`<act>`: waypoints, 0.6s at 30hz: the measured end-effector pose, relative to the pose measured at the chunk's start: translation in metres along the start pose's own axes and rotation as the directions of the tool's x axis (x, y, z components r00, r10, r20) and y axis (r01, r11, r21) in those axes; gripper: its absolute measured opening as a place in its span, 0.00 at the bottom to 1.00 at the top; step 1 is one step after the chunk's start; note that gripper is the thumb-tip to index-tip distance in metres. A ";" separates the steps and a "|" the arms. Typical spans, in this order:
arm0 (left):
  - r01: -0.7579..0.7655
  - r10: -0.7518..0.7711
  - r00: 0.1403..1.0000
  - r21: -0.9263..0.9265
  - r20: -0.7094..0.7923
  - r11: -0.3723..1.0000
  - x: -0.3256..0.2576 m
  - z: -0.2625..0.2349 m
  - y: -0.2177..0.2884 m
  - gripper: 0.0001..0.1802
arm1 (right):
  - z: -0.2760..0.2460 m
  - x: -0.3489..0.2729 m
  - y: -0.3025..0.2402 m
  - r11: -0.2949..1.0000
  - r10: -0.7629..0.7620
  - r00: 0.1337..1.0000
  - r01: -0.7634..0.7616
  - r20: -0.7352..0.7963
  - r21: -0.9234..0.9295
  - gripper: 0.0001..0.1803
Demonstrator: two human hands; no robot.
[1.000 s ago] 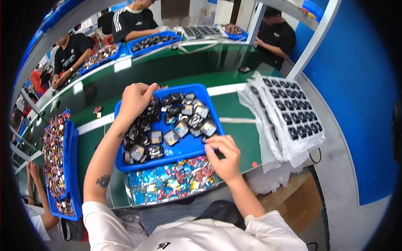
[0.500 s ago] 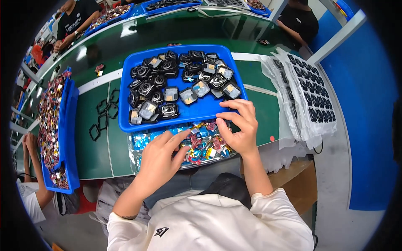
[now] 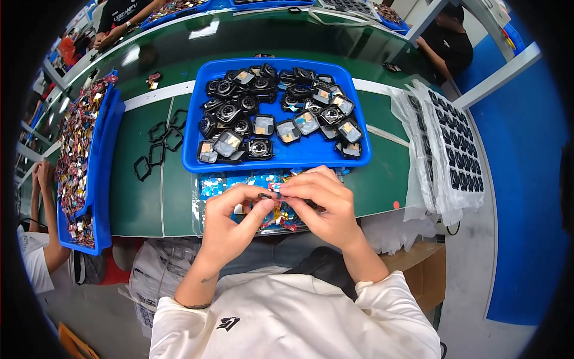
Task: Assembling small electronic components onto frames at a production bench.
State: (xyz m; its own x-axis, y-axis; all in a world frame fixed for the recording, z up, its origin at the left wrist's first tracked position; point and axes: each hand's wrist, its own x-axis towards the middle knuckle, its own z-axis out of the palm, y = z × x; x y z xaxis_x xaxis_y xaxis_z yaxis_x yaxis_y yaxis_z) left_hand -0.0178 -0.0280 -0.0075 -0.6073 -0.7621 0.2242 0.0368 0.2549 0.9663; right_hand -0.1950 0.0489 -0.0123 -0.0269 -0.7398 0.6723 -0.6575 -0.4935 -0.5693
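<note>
Both of my hands meet over a clear bag-like sheet [image 3: 206, 222] of small red, blue and gold circuit pieces at the table's front edge. My left hand [image 3: 230, 218] pinches a small dark piece [image 3: 265, 195] between thumb and forefinger. Fingers and thumb of my right hand [image 3: 323, 206] close on a small red-and-white circuit piece [image 3: 275, 187], right beside the dark one. Whether the two pieces touch or are joined I cannot tell. Just beyond my hands lies a blue tray [image 3: 269, 163] holding many black watch cases [image 3: 260, 148], some face down, some showing grey insides.
To the left stands a long blue bin [image 3: 103, 173] heaped with circuit pieces. Black square frames [image 3: 156, 152] lie between it and the tray. Stacked trays of black parts [image 3: 454, 140] in white film sit at right. Other people work across and at left.
My hands have come together, the right one leaving the tray's near right corner. Each now pinches a small piece. A watch case shows in that corner. The whole view has shifted slightly.
</note>
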 end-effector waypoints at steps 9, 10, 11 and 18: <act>-0.093 0.094 0.983 0.018 -0.160 0.996 -0.013 0.007 0.005 0.06 | 0.005 -0.019 -0.011 0.192 0.592 0.797 -0.284 0.120 0.939 0.05; -0.213 0.234 0.962 0.151 -0.143 0.965 -0.012 0.009 0.005 0.08 | 0.006 -0.018 -0.013 0.140 0.633 0.757 -0.315 0.160 0.939 0.06; -0.327 0.368 0.924 0.279 -0.107 0.903 -0.011 0.010 0.005 0.09 | 0.007 -0.018 -0.015 0.085 0.671 0.714 -0.343 0.200 0.936 0.08; -0.444 0.543 0.829 0.430 -0.136 0.786 -0.011 0.016 0.008 0.13 | 0.014 -0.016 -0.033 0.195 0.681 0.705 -0.435 0.198 0.879 0.10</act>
State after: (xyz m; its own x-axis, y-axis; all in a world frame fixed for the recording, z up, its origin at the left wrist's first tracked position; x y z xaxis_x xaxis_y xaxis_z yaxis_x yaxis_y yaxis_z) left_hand -0.0237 -0.0082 -0.0046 -0.3749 -0.5742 0.7278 -0.0424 0.7949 0.6053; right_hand -0.1620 0.0706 -0.0111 -0.3177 -0.9482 -0.0067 0.5450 -0.1768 -0.8196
